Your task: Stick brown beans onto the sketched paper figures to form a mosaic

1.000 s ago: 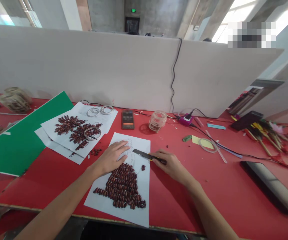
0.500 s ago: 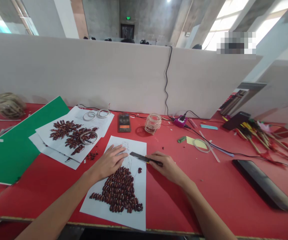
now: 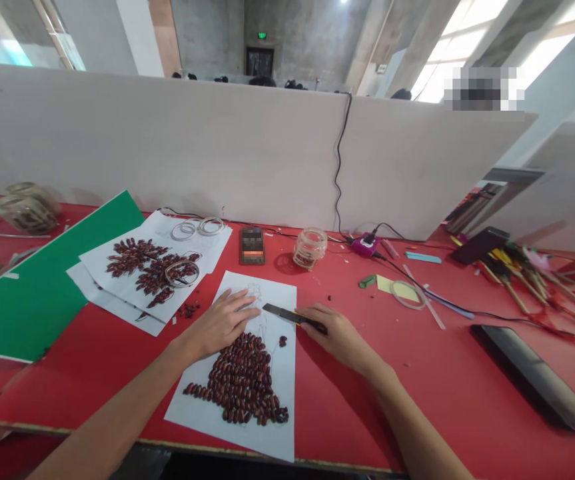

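Observation:
A white sheet of paper [image 3: 192,417] with a pencil drawing lies on the red table in front of me. Dark brown beans [image 3: 244,380] are laid in close rows over its lower part, and a small pair sits apart at the right. My left hand [image 3: 227,320] rests on the upper left of the sheet, fingers spread and nothing in them. My right hand [image 3: 327,330] grips a black box cutter [image 3: 282,313]. Its blade end points left over the drawing, close to my left fingertips.
Further left are papers with a bean picture [image 3: 137,260], tape rolls [image 3: 211,225] and a green board [image 3: 32,293]. Behind stand a phone [image 3: 252,247], a glass jar [image 3: 310,249] and a purple power adapter [image 3: 364,244]. A black case [image 3: 537,377] lies at right.
The whole view has shifted slightly, so things appear a little further right. Both hands keep the same pose, and the box cutter stays over the paper.

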### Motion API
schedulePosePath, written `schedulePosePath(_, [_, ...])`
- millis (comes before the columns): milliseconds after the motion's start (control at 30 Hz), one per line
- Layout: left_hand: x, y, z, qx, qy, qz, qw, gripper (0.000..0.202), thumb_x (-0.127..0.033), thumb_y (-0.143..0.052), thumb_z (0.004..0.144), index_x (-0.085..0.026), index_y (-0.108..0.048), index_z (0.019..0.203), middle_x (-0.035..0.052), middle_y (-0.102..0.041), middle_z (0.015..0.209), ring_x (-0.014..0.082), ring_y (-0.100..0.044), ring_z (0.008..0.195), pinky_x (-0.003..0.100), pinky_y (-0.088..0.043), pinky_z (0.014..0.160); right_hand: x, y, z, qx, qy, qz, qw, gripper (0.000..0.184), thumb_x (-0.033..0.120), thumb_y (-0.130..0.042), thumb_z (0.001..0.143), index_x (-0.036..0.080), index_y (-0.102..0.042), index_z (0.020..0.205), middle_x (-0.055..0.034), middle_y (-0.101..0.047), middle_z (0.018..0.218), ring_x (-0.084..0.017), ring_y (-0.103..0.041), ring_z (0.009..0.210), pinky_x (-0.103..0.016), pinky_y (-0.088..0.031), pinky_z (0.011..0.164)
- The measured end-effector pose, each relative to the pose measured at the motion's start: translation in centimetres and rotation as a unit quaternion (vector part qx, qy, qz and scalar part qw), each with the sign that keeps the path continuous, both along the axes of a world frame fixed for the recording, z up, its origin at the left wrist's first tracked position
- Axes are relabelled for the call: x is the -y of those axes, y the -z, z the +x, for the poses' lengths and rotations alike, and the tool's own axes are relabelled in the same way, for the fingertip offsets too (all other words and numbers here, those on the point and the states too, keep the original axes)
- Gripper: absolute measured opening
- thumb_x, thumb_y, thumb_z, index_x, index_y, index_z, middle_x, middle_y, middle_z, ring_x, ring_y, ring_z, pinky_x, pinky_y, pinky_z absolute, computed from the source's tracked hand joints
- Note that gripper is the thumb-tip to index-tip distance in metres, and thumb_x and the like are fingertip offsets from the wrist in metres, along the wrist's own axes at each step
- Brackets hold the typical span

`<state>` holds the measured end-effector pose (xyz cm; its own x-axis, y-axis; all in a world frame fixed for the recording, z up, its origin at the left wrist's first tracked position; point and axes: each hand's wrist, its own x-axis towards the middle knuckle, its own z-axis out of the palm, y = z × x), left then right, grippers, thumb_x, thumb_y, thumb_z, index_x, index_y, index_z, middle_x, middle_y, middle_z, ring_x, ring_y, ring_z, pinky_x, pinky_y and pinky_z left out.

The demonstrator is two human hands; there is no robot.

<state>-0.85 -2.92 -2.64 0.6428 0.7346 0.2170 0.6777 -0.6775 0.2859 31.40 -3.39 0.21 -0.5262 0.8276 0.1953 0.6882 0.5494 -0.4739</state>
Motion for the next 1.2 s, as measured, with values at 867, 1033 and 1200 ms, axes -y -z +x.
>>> schedulePosePath(867, [-0.3,0.6,-0.1,0.024,-0.012,-0.001,1.000,0.040,-0.013,-0.042,0.101,-0.022,-0.066,0.132,0.0061,-0.058,0.153,0.0232,-0.043,0.150,0.052,-0.029,0.128,1.0,0.4,-0.5,0.083,-0.073,0.116,0.987,0.034,0.024,-0.040,0.110,0.023,-0.065,0.134,-0.0099,-0.075,0.121,-0.024,-0.073,0.102,-0.041,-0.060,0.087])
schedulePosePath(1033, [-0.3,0.6,-0.1,0.030,-0.013,-0.008,0.999,0.041,-0.012,-0.042,0.100,-0.022,-0.066,0.132,0.0058,-0.058,0.153,0.0220,-0.043,0.150,0.052,-0.030,0.127,1.3,0.1,-0.7,0.087,-0.110,0.132,0.981,0.038,0.016,-0.040,0.108,0.024,-0.067,0.133,-0.0093,-0.075,0.123,-0.023,-0.071,0.101,-0.042,-0.059,0.087])
schedulePosePath(1200, [-0.1,0.4,-0.1,0.023,-0.016,-0.009,1.000,0.042,-0.012,-0.041,0.100,-0.023,-0.064,0.133,0.0050,-0.057,0.153,0.0214,-0.042,0.151,0.051,-0.028,0.128,1.3,0.1,-0.5,0.134,-0.121,0.150,0.972,0.040,0.013,-0.037,0.108,0.022,-0.068,0.132,-0.0098,-0.074,0.128,-0.023,-0.070,0.093,-0.038,-0.051,0.076])
